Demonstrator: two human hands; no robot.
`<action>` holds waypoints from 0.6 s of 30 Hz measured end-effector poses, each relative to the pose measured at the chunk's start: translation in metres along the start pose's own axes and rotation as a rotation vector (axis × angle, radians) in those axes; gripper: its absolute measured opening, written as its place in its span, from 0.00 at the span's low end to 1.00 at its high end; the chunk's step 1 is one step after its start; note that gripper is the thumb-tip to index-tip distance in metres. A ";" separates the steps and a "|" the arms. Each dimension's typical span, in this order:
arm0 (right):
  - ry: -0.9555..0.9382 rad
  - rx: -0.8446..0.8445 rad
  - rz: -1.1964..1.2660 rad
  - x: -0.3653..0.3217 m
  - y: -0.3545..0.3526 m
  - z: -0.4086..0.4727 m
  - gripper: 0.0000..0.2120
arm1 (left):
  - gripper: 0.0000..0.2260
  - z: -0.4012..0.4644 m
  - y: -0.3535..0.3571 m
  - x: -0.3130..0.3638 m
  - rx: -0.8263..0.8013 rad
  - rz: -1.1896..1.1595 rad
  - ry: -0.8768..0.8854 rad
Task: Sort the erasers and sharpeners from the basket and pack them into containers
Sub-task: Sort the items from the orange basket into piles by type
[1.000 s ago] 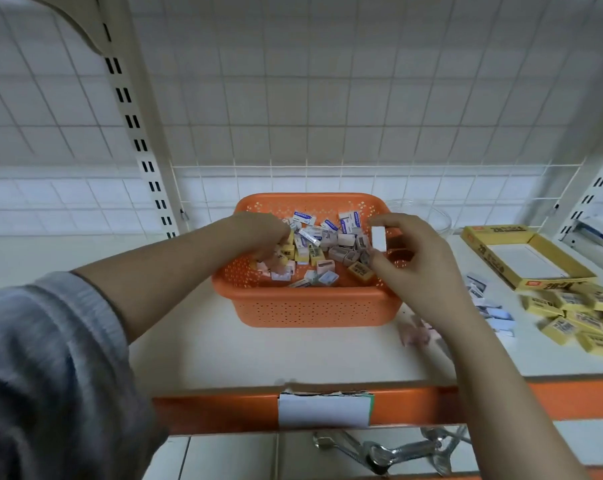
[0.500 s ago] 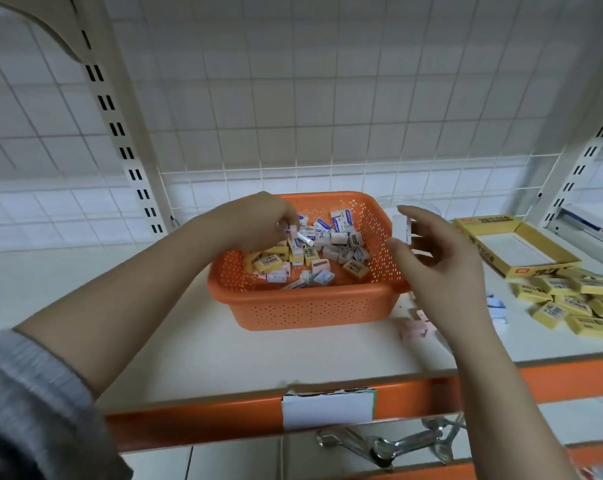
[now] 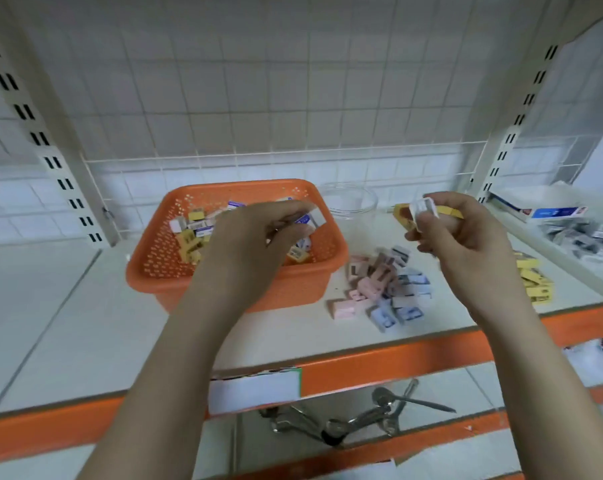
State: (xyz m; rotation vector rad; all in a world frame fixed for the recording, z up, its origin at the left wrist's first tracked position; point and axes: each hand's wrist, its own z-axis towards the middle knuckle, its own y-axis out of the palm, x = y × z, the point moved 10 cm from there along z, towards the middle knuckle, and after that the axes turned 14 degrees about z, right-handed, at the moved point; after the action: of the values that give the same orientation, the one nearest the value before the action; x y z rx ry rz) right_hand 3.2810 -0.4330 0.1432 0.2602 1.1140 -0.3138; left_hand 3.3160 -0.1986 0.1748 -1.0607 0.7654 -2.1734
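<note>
Orange basket of erasers, clear bowl beside

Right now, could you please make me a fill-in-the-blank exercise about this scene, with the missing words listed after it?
1. The basket on the shelf is ____ in colour.
2. The right hand holds up a small ____ item.
3. The left hand pinches a small item over the ____.
4. The clear glass bowl stands ____ the basket's far right corner.

Missing words: orange; white; basket; beside
</note>
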 end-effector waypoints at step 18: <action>0.129 -0.667 -0.515 0.099 0.005 0.044 0.07 | 0.08 -0.062 0.058 0.044 0.158 -0.092 -0.300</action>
State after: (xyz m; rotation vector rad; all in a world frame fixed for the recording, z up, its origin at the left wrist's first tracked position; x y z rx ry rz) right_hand 3.3601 -0.4556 0.0718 -0.6146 1.3422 -0.3618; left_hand 3.2578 -0.2537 0.1225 -1.3204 0.4091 -2.0451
